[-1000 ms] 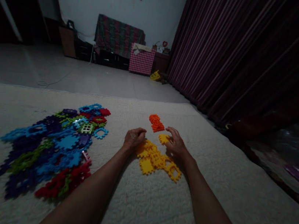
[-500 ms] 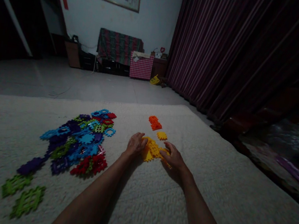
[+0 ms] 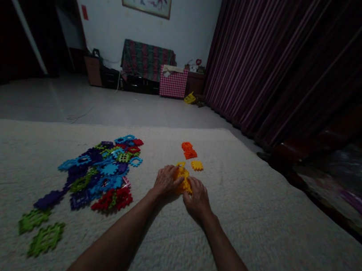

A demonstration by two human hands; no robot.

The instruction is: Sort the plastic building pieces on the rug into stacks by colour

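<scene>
Several yellow toothed pieces [image 3: 182, 178] lie gathered between my two hands on the pale quilted mat. My left hand [image 3: 166, 179] is closed on the left side of these pieces, its thumb over them. From the right, my right hand [image 3: 198, 197] presses its curled fingers on their right edge. A single yellow piece [image 3: 197, 165] sits apart, just beyond my right hand. Behind it is a small orange stack [image 3: 188, 150].
A wide heap of blue, purple, green and red pieces [image 3: 105, 169] covers the mat [image 3: 254, 235] on the left. Two green pieces [image 3: 46, 238] lie nearer on that side. Dark curtains [image 3: 246, 55] hang at the right; a cloth-covered cabinet [image 3: 172, 82] stands at the back.
My right hand has moved left, towards my left hand, and the yellow pieces between them are squeezed into a narrower group. The view has shifted slightly.
</scene>
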